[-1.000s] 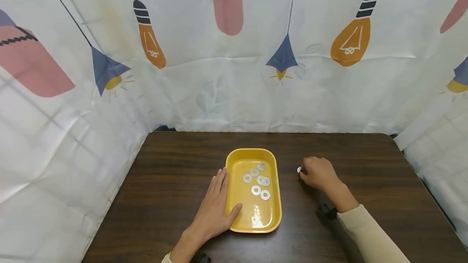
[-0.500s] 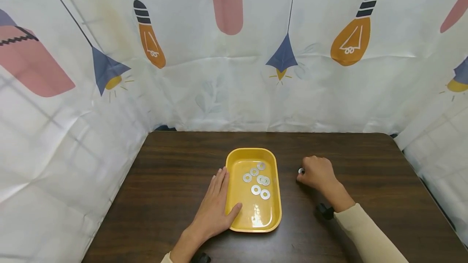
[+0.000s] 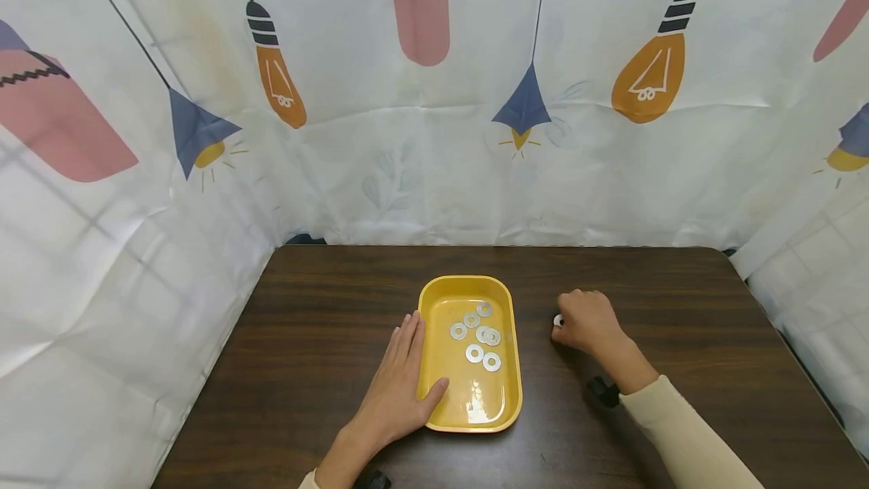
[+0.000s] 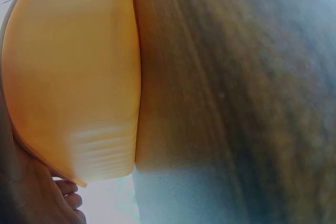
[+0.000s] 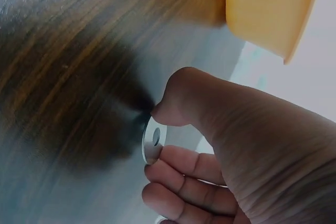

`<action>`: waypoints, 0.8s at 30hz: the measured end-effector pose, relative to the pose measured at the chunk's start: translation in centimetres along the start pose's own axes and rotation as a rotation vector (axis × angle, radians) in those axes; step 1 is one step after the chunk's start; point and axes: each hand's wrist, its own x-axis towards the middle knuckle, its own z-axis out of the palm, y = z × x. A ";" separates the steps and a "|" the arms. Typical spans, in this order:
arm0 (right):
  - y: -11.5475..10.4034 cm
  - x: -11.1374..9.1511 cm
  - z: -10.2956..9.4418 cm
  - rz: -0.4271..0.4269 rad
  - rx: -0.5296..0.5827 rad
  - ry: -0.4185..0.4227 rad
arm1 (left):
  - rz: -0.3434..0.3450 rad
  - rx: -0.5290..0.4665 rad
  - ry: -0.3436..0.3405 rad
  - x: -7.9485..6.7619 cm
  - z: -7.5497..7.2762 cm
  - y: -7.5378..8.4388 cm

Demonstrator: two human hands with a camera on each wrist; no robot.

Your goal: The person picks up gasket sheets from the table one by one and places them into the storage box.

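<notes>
My right hand (image 3: 589, 321) is just right of the yellow tray (image 3: 468, 412), low over the table. Its thumb and fingertips pinch a flat metal washer (image 5: 154, 139), which stands on edge in the right wrist view. A small pale edge (image 5: 160, 219) shows below the curled fingers there, too little to identify. My left hand (image 3: 397, 391) rests along the tray's left side with straight fingers, the thumb over the rim. Inside the tray lie several silver washers (image 3: 474, 353), two of them overlapping. The left wrist view shows mostly the tray's outer wall (image 4: 73, 66).
The dark wood-grain table (image 3: 326, 308) spreads around the tray on all sides. A white curtain (image 3: 434, 172) with printed lamps and bulbs hangs behind the table and along both sides.
My right hand has shifted very slightly left, and the washer in its fingers has turned a little. The left hand and the tray stay where they were.
</notes>
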 end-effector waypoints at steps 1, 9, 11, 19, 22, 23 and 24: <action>0.0 -0.1 0.0 -0.003 0.002 -0.001 | 0.000 0.000 0.000 0.0 0.0 0.0; 0.0 -0.3 0.4 -0.037 0.026 -0.001 | 0.014 0.012 0.018 -0.1 0.1 -0.1; 0.2 -0.2 0.5 -0.048 0.037 0.004 | 0.011 0.014 0.021 -0.1 0.0 -0.1; 0.9 -0.5 1.2 -0.066 0.080 0.014 | 0.000 0.009 0.011 -0.1 0.0 -0.1; 1.0 -0.8 1.5 -0.082 0.097 0.022 | 0.000 0.006 0.009 -0.1 0.0 -0.1; 1.1 -0.9 1.7 -0.088 0.100 0.028 | 0.000 0.007 0.009 -0.1 0.0 -0.1; 1.1 -1.0 1.8 -0.095 0.105 0.035 | 0.003 0.007 0.011 -0.1 0.0 -0.1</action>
